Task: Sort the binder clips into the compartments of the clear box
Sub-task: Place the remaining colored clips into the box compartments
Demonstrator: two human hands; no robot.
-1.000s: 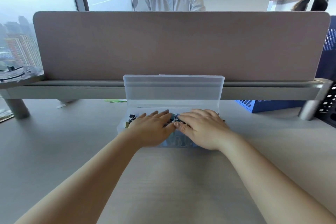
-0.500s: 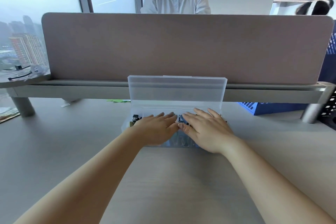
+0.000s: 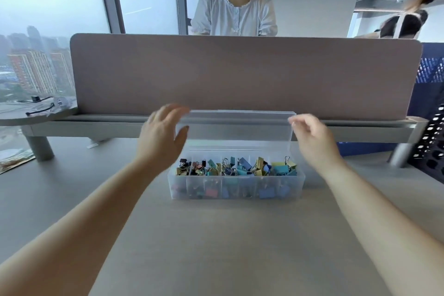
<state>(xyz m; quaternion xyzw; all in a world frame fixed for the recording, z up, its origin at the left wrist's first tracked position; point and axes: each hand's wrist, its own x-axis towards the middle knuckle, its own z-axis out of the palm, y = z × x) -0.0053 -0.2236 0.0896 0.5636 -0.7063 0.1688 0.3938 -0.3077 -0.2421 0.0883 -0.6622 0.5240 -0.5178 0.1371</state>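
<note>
Left hand (image 3: 160, 136) splayed; right hand (image 3: 312, 143) perhaps curled.

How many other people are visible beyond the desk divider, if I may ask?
2. A person in a white blouse stands behind the desk divider, centre; a person in a dark top is upper right. It could hide others.

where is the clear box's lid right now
In the head view, centre: the lid stands open behind the clear box, between the left hand and right hand at its ends.

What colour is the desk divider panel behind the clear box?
Muted pinkish-brown divider panel, head view.
</note>
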